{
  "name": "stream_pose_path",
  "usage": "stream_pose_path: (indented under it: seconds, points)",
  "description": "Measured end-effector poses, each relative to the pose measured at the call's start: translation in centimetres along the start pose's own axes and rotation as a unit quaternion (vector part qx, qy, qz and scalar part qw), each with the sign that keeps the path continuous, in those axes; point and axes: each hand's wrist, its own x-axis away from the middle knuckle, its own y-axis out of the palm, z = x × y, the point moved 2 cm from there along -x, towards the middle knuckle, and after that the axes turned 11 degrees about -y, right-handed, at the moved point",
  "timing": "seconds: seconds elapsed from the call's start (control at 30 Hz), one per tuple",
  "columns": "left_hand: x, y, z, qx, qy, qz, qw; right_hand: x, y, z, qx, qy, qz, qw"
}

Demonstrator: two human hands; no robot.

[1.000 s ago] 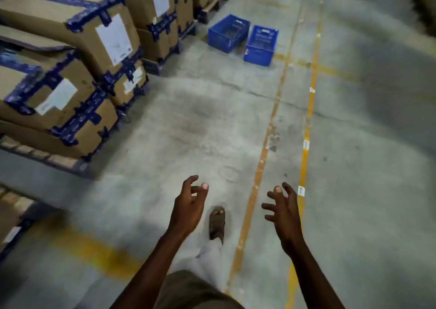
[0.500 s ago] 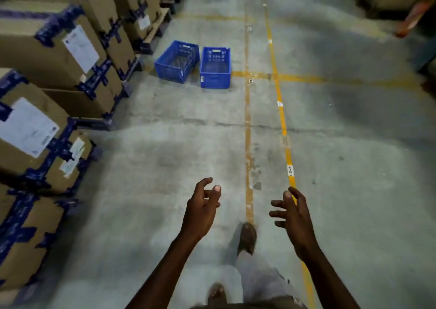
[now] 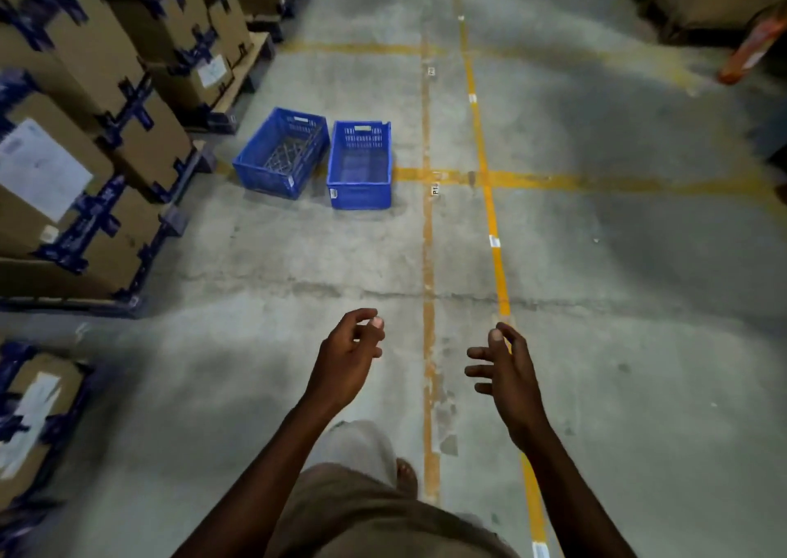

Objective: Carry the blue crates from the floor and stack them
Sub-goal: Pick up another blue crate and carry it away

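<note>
2 blue crates (image 3: 317, 158) unstacked, cartons (image 3: 85, 131) blurred, left edge cropped

A small floor tag (image 3: 435, 190) seems to read "P1"; other labels are illegible.

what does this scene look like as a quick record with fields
place: warehouse aisle, concrete floor with yellow lines
crates: two blue crates, left crate and right crate, side by side on floor, both empty, not stacked
left hand: holds nothing, fingers loosely curled
right hand: holds nothing, fingers spread
boxes: taped cardboard on pallets, along the left
</note>
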Motion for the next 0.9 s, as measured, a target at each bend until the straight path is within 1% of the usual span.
stream_pose_path:
  seconds: [0.13,0.23,0.37,0.47,0.63,0.73,0.8,0.9]
  points:
    - [-10.3,1.0,4.7,0.021,-0.012,0.011,1.0,-11.3,1.6,-3.5,-0.027,-0.003,0.002,1.0]
    - [-19.0,2.3,7.7,0.029,-0.018,0.016,0.999,-20.2,3.0,-3.9,-0.009,0.012,0.013,1.0]
    - [-31.1,4.1,13.2,0.037,-0.033,0.007,0.999,-32.2,4.9,-5.4,0.021,0.042,0.001,0.999]
    - [-38.2,5.0,18.7,0.022,-0.034,-0.001,0.999,-40.7,5.1,-8.7,0.042,0.032,-0.005,0.999]
    - [-49.3,6.9,27.1,0.003,-0.026,0.005,1.0,-55.5,4.7,-14.1,0.04,0.002,-0.002,0.999]
    - [-56.4,9.1,30.8,-0.007,-0.032,0.015,0.999,-65.0,4.8,-15.2,0.06,-0.007,-0.026,0.998]
    - [-61.2,11.0,32.9,-0.006,-0.042,0.035,0.998,-71.7,5.1,-15.8,0.07,-0.014,-0.053,0.996]
    - [-67.6,14.2,36.3,0.011,-0.06,0.057,0.997,-81.3,5.7,-16.8,0.07,-0.005,-0.093,0.993]
